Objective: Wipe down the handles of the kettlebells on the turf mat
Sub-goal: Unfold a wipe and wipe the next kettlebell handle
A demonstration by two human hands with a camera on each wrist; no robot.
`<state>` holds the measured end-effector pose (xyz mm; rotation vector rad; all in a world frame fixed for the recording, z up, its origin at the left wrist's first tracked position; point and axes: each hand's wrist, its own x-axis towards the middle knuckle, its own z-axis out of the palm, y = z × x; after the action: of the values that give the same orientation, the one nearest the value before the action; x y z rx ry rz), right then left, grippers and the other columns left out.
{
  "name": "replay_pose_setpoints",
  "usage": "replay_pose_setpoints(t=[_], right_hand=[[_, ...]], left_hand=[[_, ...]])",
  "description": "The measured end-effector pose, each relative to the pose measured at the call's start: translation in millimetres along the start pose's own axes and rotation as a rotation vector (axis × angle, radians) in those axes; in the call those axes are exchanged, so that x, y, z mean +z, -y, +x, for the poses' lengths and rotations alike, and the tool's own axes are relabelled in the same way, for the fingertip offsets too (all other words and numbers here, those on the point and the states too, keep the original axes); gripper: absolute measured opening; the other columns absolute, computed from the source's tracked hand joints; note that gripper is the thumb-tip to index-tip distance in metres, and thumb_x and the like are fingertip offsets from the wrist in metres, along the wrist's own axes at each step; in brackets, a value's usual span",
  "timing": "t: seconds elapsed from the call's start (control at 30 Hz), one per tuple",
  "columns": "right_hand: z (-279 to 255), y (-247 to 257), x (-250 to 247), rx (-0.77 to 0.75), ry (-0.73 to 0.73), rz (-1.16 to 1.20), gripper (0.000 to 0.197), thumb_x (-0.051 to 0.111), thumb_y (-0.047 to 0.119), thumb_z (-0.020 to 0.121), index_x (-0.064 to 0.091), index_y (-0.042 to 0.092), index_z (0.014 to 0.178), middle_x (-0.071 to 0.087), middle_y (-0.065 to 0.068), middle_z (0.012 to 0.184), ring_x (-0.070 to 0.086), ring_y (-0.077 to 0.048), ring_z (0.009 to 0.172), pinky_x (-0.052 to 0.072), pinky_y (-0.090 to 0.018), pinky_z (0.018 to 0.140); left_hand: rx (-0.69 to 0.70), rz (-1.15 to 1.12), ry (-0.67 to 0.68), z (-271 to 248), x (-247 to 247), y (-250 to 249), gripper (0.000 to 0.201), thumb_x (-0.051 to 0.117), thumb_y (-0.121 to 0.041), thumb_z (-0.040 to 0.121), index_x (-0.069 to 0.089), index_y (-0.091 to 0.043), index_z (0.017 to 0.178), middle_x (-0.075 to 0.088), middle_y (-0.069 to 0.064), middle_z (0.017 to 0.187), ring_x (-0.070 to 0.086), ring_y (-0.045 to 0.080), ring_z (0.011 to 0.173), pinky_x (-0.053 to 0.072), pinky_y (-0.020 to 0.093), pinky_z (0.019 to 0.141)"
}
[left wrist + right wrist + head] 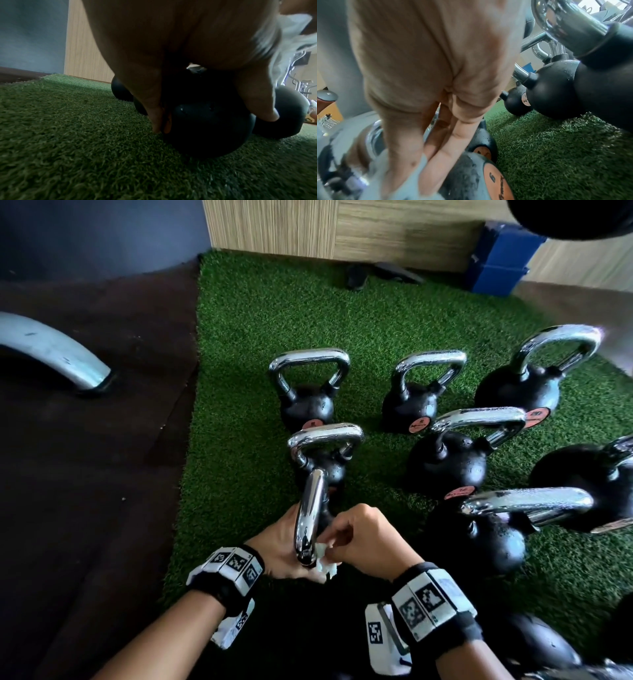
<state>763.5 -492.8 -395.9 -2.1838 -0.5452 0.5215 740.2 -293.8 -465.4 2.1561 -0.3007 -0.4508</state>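
Observation:
Several black kettlebells with chrome handles stand on the green turf mat (246,337). The nearest left kettlebell (205,128) shows its handle (310,515) edge-on. My left hand (286,537) grips this kettlebell from the left, thumb and fingers straddling the black ball. My right hand (356,537) pinches a white wipe (323,561) against the near end of that handle. The wipe (399,175) is bunched under the right fingers beside the chrome handle (373,142), above the orange-labelled ball (471,182).
Other kettlebells stand behind (308,405) and to the right (448,463), close together. A grey curved metal bar (58,350) lies on the dark floor to the left. A blue box (496,258) and a flat black object (380,277) sit by the wood-panelled wall.

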Motion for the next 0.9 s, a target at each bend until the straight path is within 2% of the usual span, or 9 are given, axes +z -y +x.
replay_pose_setpoints(t=[0.07,0.13,0.2,0.27,0.4,0.57,0.73,0.83,0.9], right_hand=[[1.7,0.9,-0.4,-0.034,-0.038,-0.026,0.016,0.085,0.009,0.07,0.081,0.02,0.082,0.067,0.011,0.075,0.062,0.0,0.066,0.044,-0.011,0.062],[3.6,3.4,-1.1,-0.05,-0.007,-0.039,0.013,0.08,0.005,0.076,0.078,0.018,0.075,0.061,0.013,0.072,0.058,0.008,0.065,0.04,-0.008,0.061],[5.3,5.1,-2.6,-0.041,0.078,-0.049,0.034,0.075,0.001,0.078,0.067,0.03,0.061,0.058,0.017,0.064,0.056,0.015,0.06,0.04,-0.006,0.058],[5.8,2.7,-5.9,-0.011,0.148,-0.029,0.039,0.073,0.0,0.079,0.062,0.032,0.059,0.062,0.014,0.063,0.056,0.011,0.057,0.043,-0.009,0.057],[3.1,-3.6,-7.6,0.019,0.236,0.126,0.02,0.073,-0.003,0.08,0.078,0.016,0.083,0.075,-0.008,0.084,0.065,-0.01,0.074,0.055,-0.032,0.073],[8.5,-13.1,1.2,0.078,0.261,0.137,0.033,0.069,0.003,0.083,0.076,0.034,0.075,0.075,0.003,0.075,0.066,-0.008,0.07,0.058,-0.04,0.076],[2.3,-20.7,2.9,0.093,0.358,0.572,0.02,0.067,-0.004,0.087,0.078,0.013,0.086,0.075,-0.003,0.084,0.066,-0.009,0.073,0.052,-0.021,0.068],[-2.1,-24.8,3.7,0.177,0.389,0.961,0.018,0.061,-0.003,0.089,0.077,0.005,0.094,0.075,-0.011,0.089,0.072,-0.019,0.077,0.059,-0.028,0.075],[-1.5,-27.5,5.2,0.211,0.342,1.167,0.021,0.056,-0.005,0.088,0.072,-0.004,0.102,0.074,-0.016,0.09,0.073,-0.022,0.076,0.061,-0.031,0.074]], left_hand=[[0.081,0.114,0.009,2.7,0.7,0.8,0.105,0.096,-0.038,0.064,0.017,-0.058,0.13,0.043,-0.006,0.145,0.045,0.012,0.135,0.037,0.026,0.117],[0.16,0.161,0.004,5.4,2.3,2.2,0.116,0.097,-0.035,0.062,0.012,-0.042,0.141,0.023,-0.027,0.148,0.033,0.009,0.14,0.023,0.008,0.116],[0.174,0.179,0.01,6.6,2.6,2.4,0.123,0.098,-0.035,0.06,0.011,-0.035,0.147,0.011,-0.036,0.141,0.027,0.006,0.139,0.013,-0.004,0.109],[0.183,0.262,0.007,8.7,4.2,0.4,0.126,0.098,-0.038,0.059,0.016,-0.024,0.154,0.013,-0.025,0.141,0.025,0.007,0.139,0.01,-0.001,0.112],[0.117,0.325,0.045,10.7,3.6,-3.3,0.131,0.095,-0.048,0.06,0.015,-0.017,0.159,0.012,-0.014,0.152,0.022,0.011,0.144,0.022,0.018,0.121],[0.146,0.325,0.026,7.7,4.6,-8.6,0.119,0.092,-0.05,0.064,0.023,-0.022,0.157,0.015,-0.014,0.15,0.024,0.01,0.14,0.028,0.023,0.12],[0.136,0.317,0.059,7.6,3.8,-6.8,0.137,0.097,-0.043,0.058,0.01,-0.013,0.16,0.017,-0.001,0.158,0.023,0.018,0.146,0.027,0.03,0.123],[0.148,0.287,0.033,8.8,8.2,-4.1,0.136,0.097,-0.04,0.057,0.01,-0.02,0.159,0.017,-0.009,0.155,0.024,0.017,0.144,0.026,0.023,0.119],[0.226,0.346,0.008,9.8,10.1,-3.6,0.12,0.097,-0.042,0.056,0.026,-0.023,0.151,0.015,-0.015,0.151,0.02,0.016,0.142,0.024,0.026,0.119]])
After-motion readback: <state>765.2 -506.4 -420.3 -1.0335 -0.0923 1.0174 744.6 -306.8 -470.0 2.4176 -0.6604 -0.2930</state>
